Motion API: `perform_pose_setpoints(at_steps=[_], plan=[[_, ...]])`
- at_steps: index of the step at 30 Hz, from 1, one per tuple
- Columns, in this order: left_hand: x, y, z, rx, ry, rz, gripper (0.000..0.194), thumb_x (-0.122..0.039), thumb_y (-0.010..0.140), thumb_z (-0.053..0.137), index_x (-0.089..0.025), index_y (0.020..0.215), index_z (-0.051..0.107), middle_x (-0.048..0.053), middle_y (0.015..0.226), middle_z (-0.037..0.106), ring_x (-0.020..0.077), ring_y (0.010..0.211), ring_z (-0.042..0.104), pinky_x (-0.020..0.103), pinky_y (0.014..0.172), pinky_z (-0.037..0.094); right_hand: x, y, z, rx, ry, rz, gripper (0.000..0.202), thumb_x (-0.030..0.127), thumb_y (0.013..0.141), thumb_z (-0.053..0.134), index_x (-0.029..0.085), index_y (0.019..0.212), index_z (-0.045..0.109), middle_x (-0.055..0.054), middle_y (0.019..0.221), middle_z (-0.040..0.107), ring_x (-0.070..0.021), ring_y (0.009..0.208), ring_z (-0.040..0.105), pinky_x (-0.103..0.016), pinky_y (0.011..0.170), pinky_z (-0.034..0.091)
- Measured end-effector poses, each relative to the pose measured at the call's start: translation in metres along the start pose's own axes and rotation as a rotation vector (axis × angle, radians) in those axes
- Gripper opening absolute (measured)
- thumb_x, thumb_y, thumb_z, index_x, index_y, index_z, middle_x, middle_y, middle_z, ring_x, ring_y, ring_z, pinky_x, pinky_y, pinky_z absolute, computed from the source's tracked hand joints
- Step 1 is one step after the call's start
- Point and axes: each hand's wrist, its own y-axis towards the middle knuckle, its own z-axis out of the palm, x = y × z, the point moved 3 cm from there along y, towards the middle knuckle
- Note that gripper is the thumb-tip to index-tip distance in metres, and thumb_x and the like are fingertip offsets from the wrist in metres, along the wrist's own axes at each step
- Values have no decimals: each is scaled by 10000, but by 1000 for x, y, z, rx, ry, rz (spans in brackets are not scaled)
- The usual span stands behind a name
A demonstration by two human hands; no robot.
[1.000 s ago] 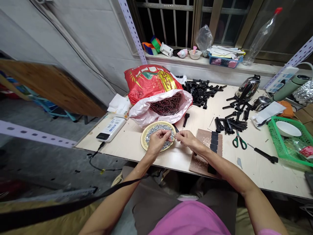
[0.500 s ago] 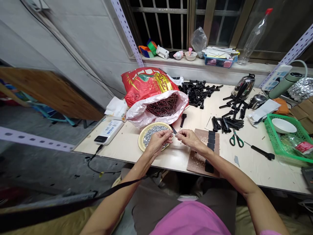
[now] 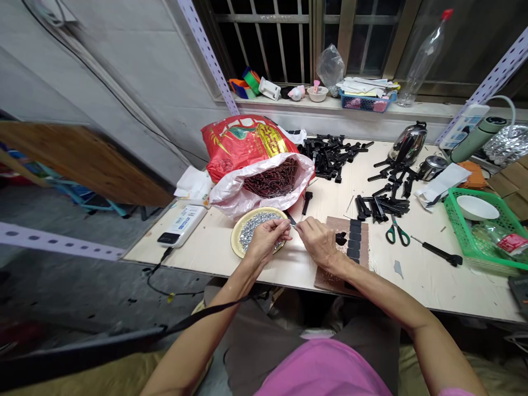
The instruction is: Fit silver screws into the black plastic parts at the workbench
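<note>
Over the right rim of the yellow bowl of small silvery metal pieces, my left hand is closed in a pinch. What sits between its fingertips is too small to name. My right hand is wrapped round a black-handled tool, whose handle end sticks out behind the palm. A thin metal shaft points from this hand to the left fingertips. Behind the hands lies another black-handled piece. A red bag of dark brown screw-like rods lies open behind the bowl.
A brown board with black pads is under my right forearm. Black handled parts are heaped at the back. Scissors, another black-handled tool and a green basket are on the right. A white power bank lies left.
My right hand has gone from a fingertip pinch to a grip round the black-handled tool, whose end now shows behind it. My left hand stays by the bowl. The view has shifted slightly.
</note>
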Motion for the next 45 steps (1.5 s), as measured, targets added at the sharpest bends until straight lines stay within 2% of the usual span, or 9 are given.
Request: perform_pose_setpoints(at_steps=[4, 8, 15, 22, 28, 32, 35, 39, 45], plan=[[-1, -3, 2, -69, 37, 127, 426, -459, 498, 827, -122, 691, 653, -34, 549, 581, 91, 521, 547, 231, 527, 510, 0, -1, -1, 46, -10, 32, 221, 236, 962, 462, 189, 818, 624, -29, 753, 623, -127, 672, 549, -259, 550, 300], [3, -1, 3, -57, 16, 72, 462, -459, 439, 849, -123, 677, 639, -40, 527, 572, 88, 485, 535, 234, 501, 498, -1, 0, -3, 108, 37, 86, 190, 289, 952, 493, 191, 879, 638, -43, 831, 640, -129, 713, 571, -252, 563, 318], [2, -1, 1, -12, 81, 75, 440, -478, 474, 834, -128, 648, 632, -39, 517, 583, 79, 443, 526, 222, 477, 466, -8, -3, -5, 234, 208, 175, 169, 300, 950, 499, 212, 933, 643, -11, 866, 649, -108, 705, 588, -219, 523, 305], [1, -3, 4, -2, 34, 69, 431, -456, 485, 843, -118, 669, 649, -38, 539, 584, 73, 482, 532, 203, 494, 462, -6, -6, -6, 110, 83, 95, 239, 288, 963, 469, 184, 850, 653, -39, 796, 635, -127, 709, 583, -243, 586, 341], [-2, -4, 10, 81, -215, -29, 387, -371, 479, 875, -123, 709, 688, -12, 634, 627, 67, 580, 562, 180, 578, 514, -17, -1, -9, 79, 514, 262, 168, 246, 931, 499, 190, 881, 648, -30, 859, 632, -122, 770, 603, -215, 667, 430], [0, -3, 13, 113, -247, -50, 343, -293, 537, 859, -132, 804, 716, 8, 687, 655, 78, 617, 586, 191, 608, 522, -21, 3, -10, 25, 792, 374, 190, 279, 905, 510, 185, 803, 639, -23, 800, 632, -133, 747, 600, -245, 695, 465], [4, -3, 17, 99, -192, 27, 344, -327, 517, 858, -139, 770, 720, 1, 673, 654, 77, 566, 563, 218, 585, 509, -19, 2, -7, 5, 916, 450, 195, 314, 880, 531, 179, 779, 630, -16, 772, 627, -126, 702, 592, -240, 654, 468], [6, -3, 22, 8, -110, 165, 329, -375, 509, 842, -155, 704, 695, 3, 749, 685, 86, 576, 565, 253, 621, 501, -13, -2, -1, -33, 937, 487, 215, 336, 867, 536, 178, 750, 626, -18, 753, 625, -130, 705, 593, -246, 670, 482], [-5, -9, 28, -15, -27, 336, 285, -415, 628, 774, -180, 749, 668, 30, 819, 706, 162, 821, 642, 306, 825, 489, -20, -1, -13, -130, 939, 438, 242, 343, 893, 527, 181, 1020, 654, -73, 971, 652, -162, 918, 620, -289, 804, 504]])
